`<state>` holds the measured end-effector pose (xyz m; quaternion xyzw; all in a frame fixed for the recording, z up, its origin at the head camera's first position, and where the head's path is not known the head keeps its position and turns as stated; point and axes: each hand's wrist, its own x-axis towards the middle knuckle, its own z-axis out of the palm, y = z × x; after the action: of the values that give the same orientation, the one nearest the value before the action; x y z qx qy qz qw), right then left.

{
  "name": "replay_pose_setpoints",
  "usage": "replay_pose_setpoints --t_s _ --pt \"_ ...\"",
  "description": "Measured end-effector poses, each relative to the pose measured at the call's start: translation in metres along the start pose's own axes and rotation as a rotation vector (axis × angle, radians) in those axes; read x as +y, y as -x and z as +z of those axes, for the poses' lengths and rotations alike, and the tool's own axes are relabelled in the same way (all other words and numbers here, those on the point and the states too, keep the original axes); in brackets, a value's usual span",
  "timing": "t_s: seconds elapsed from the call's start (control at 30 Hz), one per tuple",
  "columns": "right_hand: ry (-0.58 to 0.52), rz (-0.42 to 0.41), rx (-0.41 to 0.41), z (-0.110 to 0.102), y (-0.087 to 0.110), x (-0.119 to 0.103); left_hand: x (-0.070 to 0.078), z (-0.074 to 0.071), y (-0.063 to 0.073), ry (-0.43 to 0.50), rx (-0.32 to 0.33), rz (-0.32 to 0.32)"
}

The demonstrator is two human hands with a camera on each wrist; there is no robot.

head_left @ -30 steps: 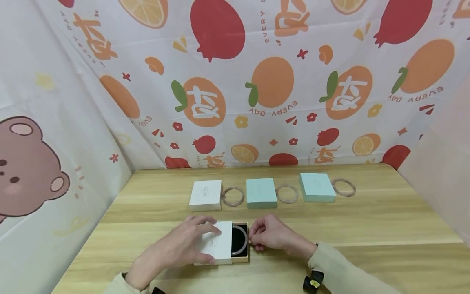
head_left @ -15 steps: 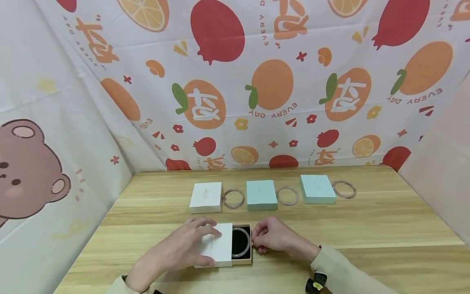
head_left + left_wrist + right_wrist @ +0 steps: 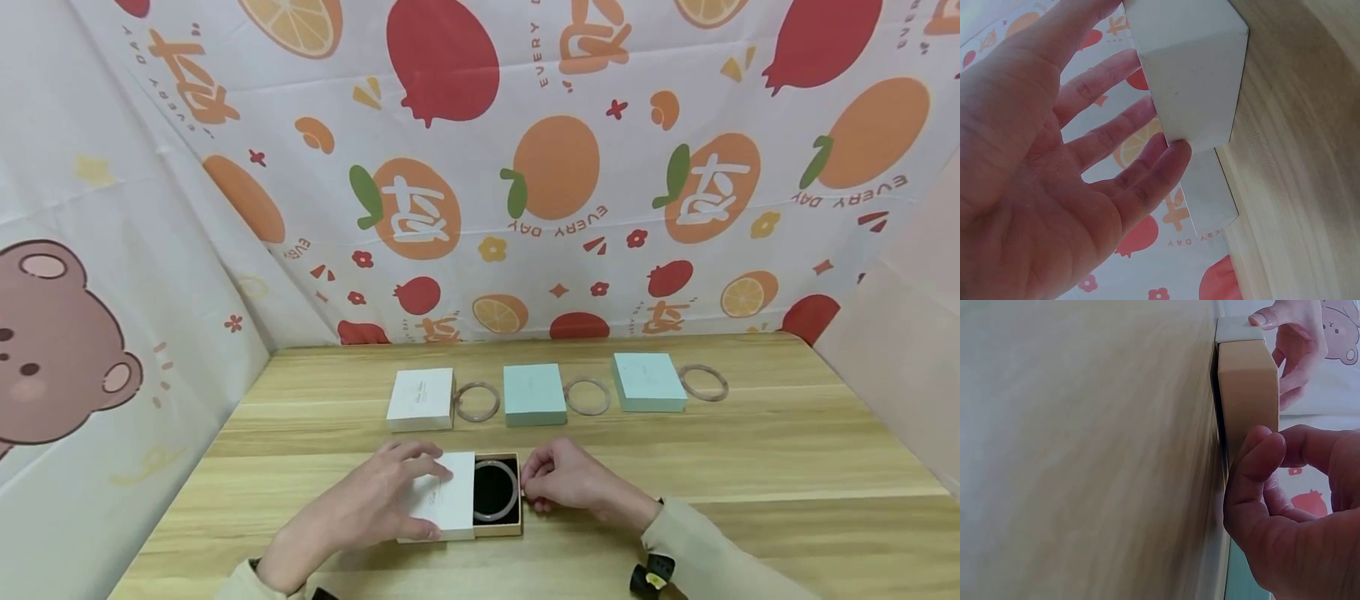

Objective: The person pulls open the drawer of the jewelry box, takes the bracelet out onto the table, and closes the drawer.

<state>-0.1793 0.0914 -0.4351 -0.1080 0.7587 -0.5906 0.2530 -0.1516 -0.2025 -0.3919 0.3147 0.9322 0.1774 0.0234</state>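
Note:
A white bracelet box sits at the table's near middle. My left hand holds its white sleeve, thumb on the near side and fingers across the top. Out of the sleeve's right end juts a tan-sided drawer with a black lining. A pale translucent bangle lies in it, its left edge hidden under the sleeve. My right hand pinches at the drawer's right end with thumb and forefinger, the fingertips covering the small pull there. In the right wrist view the drawer's tan end wall shows beyond those fingertips.
Behind stand a white box and two mint boxes, one in the middle and one farther right. Beside each lies a bangle: left, middle, right. A fruit-print cloth hangs behind the wooden table.
The right hand has moved rightward, and the drawer has slid farther out of the sleeve, showing more of the bangle. The left hand has stayed in place on the sleeve.

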Motion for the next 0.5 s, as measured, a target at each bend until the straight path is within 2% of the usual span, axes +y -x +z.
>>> replay_pose_setpoints --t_s 0.4,0.5 --pt "0.014 -0.005 0.013 -0.0061 0.0029 0.0015 -0.0009 -0.0002 -0.0001 0.014 -0.006 -0.01" --pt "0.049 -0.019 0.019 -0.0071 0.004 0.0013 -0.0008 0.0003 -0.0005 0.016 -0.005 -0.008"
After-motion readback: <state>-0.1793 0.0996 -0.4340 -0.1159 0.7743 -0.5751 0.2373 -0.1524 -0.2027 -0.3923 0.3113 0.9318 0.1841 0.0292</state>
